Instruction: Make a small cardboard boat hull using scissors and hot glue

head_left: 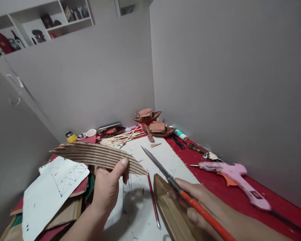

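Note:
My left hand [109, 184] pinches a curved, ridged cardboard strip [90, 154] with pointed ends, thumb on its upper face. In my right hand [203, 204] are scissors [163, 172] with orange-red handles, their blades nearly together and pointing up and left, apart from the strip. Beneath the right hand lies a brown cardboard boat-shaped hull [172, 214], partly hidden by that hand. A red and black pencil [153, 201] rests on the white board [140, 157] between the two hands.
Brown model boats [157, 129] and thin wooden sticks [122, 138] lie at the back. A pink glue gun [235, 170] rests on the red cloth [203, 170] at right. Paper with drawn lines [52, 190] covers stacked cardboard at left. A yellow jar [70, 137] stands farther back.

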